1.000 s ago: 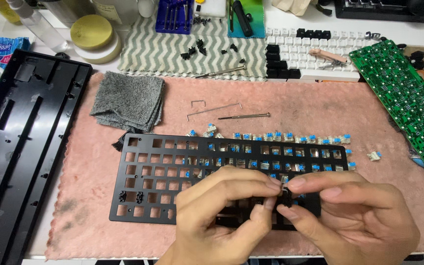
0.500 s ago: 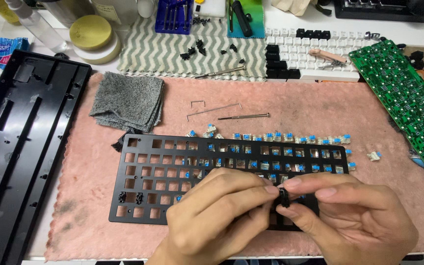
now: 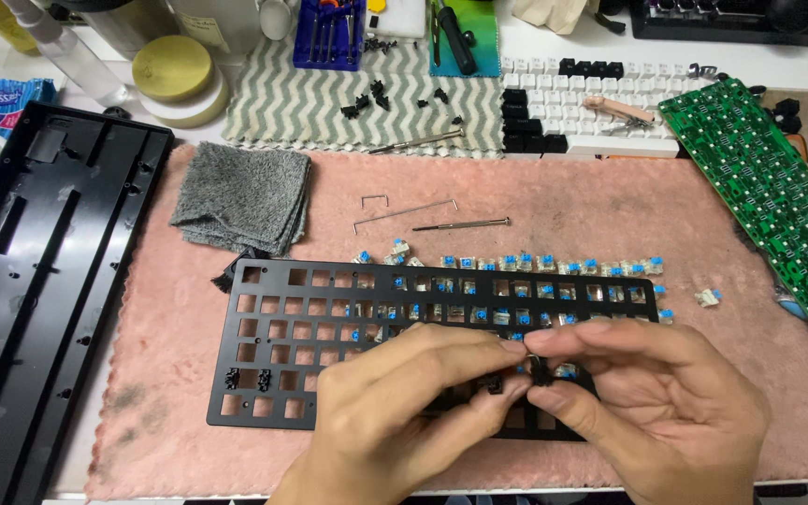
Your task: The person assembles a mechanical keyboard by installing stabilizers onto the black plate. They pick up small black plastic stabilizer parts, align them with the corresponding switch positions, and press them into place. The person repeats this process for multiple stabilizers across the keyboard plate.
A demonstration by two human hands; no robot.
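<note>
Left hand [image 3: 395, 411] and right hand [image 3: 656, 402] pinching one small black plastic clip [image 3: 537, 367] between fingertips — just above black perforated metal plate [image 3: 273, 360], long axis left-right.

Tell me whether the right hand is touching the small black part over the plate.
Touching: the head view shows the right hand pinching the small black part between thumb and forefinger.

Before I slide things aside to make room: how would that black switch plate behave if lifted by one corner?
The black switch plate looks thin and full of cutouts, so it would probably flex slightly and feel light. Blue-stemmed switches lie loose beside it, so they would likely scatter if knocked.
</note>
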